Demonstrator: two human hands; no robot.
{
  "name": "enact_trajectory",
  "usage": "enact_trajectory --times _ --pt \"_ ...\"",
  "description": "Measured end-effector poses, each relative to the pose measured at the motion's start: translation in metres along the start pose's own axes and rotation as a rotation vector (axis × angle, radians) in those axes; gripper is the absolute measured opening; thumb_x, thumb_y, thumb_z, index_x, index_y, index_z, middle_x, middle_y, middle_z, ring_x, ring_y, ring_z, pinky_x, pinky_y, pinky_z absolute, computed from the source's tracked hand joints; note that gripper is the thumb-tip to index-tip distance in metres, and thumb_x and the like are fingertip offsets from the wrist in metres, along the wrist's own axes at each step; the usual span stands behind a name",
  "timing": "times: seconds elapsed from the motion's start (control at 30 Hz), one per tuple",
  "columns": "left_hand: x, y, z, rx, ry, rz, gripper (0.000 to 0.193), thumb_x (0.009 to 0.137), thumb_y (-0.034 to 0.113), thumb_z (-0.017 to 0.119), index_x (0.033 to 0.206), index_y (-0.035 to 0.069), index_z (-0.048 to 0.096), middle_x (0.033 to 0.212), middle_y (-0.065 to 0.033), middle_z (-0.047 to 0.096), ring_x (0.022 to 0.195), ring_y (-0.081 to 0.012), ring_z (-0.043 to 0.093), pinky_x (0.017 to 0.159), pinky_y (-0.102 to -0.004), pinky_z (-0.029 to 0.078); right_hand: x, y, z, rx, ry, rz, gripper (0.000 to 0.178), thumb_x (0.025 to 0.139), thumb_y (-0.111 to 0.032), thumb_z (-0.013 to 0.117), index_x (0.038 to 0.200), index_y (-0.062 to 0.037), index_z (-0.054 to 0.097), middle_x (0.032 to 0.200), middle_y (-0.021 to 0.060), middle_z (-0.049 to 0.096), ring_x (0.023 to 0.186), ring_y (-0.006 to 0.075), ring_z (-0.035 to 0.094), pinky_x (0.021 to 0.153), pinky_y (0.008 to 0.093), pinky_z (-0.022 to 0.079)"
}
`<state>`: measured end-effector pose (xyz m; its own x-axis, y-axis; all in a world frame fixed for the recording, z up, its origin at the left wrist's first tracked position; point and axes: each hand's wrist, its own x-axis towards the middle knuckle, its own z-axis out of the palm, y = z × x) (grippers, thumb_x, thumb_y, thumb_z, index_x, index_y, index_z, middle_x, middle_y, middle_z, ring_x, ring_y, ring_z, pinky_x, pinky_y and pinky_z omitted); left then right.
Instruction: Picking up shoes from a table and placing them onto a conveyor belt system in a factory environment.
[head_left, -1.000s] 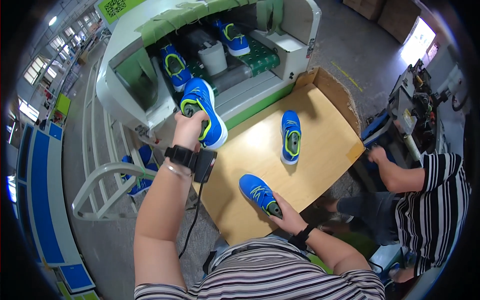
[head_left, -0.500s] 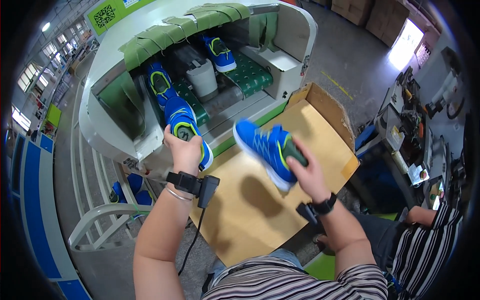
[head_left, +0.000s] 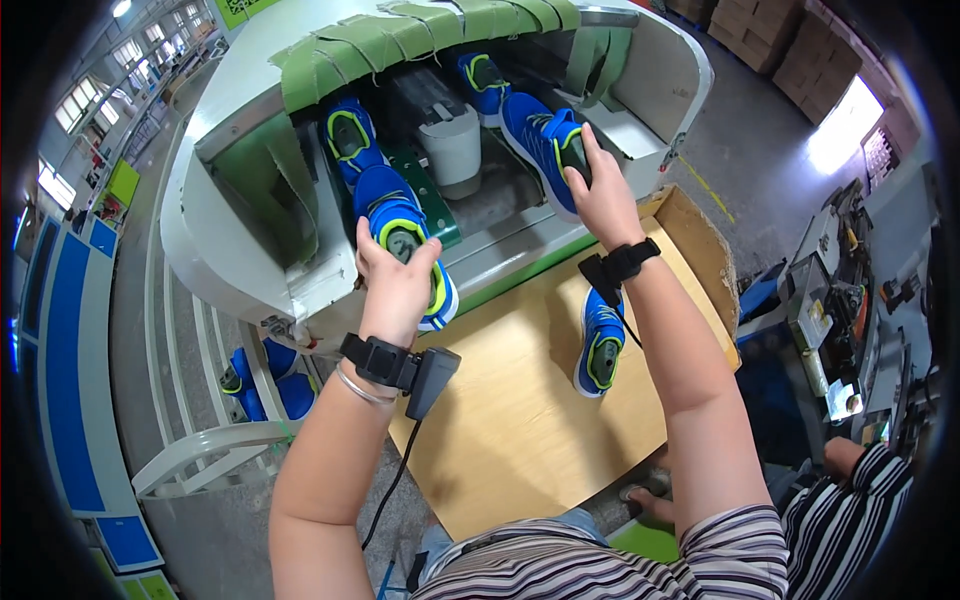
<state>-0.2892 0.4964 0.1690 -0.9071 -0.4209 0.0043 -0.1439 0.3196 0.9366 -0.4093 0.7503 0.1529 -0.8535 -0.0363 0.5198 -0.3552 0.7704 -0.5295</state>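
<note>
Your left hand (head_left: pixel 395 285) and right hand (head_left: pixel 600 195) each clasp a light, soft blue shoe (head_left: pixel 405 235) by its heel collar, the firmest hold.

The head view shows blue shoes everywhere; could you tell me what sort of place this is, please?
Most likely a shoe factory floor. Both hands hold blue shoes at the mouth of a white machine with green flaps, one more shoe lies on the wooden worktable, and stacked cartons stand behind.

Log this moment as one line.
left hand: holds blue shoe | right hand: holds blue shoe | both at machine opening
</note>
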Motion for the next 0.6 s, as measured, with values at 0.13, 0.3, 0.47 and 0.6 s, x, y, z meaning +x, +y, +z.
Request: enact_trajectory --times 0.13,0.3,0.47,0.6 --pt "0.012 -0.003 0.006 0.003 0.016 -0.059 0.095 0.083 0.038 0.069 0.148 -0.001 0.011 0.147 -0.0296 0.022 0.137 -0.0377 0.026 0.113 -0.0394 0.023 0.004 0.013 -0.001 0.108 -0.040 -0.020 0.066 0.087 -0.027 0.062 0.144 -0.0072 0.035 0.116 0.0240 0.056 0.107 0.0394 0.055 0.093 0.0408 0.045" --pt "0.037 -0.009 -0.010 -0.070 -0.026 -0.046 0.100 0.086 0.037 0.068 0.149 -0.001 0.000 0.142 -0.0199 0.035 0.131 -0.0274 0.036 0.109 -0.0358 0.027 -0.057 0.024 0.002 0.024 0.139 -0.010 0.065 0.087 -0.032 0.063 0.141 -0.0064 0.038 0.134 0.0206 0.047 0.126 0.0362 0.043 0.105 0.0441 0.034" --pt "0.060 -0.006 -0.011 -0.004 -0.076 -0.034 0.093 0.086 0.038 0.068 0.148 0.002 0.009 0.136 -0.0162 0.042 0.124 -0.0254 0.043 0.102 -0.0356 0.036 -0.247 0.083 0.023 0.054 -0.160 0.493 0.089 0.074 -0.012 0.074 0.147 -0.0122 0.024 0.134 0.0291 0.037 0.124 0.0476 0.039 0.104 0.0477 0.037" --pt "0.064 -0.012 -0.027 -0.348 -0.310 -0.020 0.077 0.088 0.028 0.067 0.146 0.003 0.021 0.129 -0.0147 0.050 0.116 -0.0268 0.052 0.097 -0.0379 0.043 -0.289 0.053 0.015 0.231 -0.122 0.474 0.078 0.076 0.005 0.060 0.145 -0.0157 0.031 0.134 0.0310 0.037 0.123 0.0476 0.041 0.105 0.0447 0.038"
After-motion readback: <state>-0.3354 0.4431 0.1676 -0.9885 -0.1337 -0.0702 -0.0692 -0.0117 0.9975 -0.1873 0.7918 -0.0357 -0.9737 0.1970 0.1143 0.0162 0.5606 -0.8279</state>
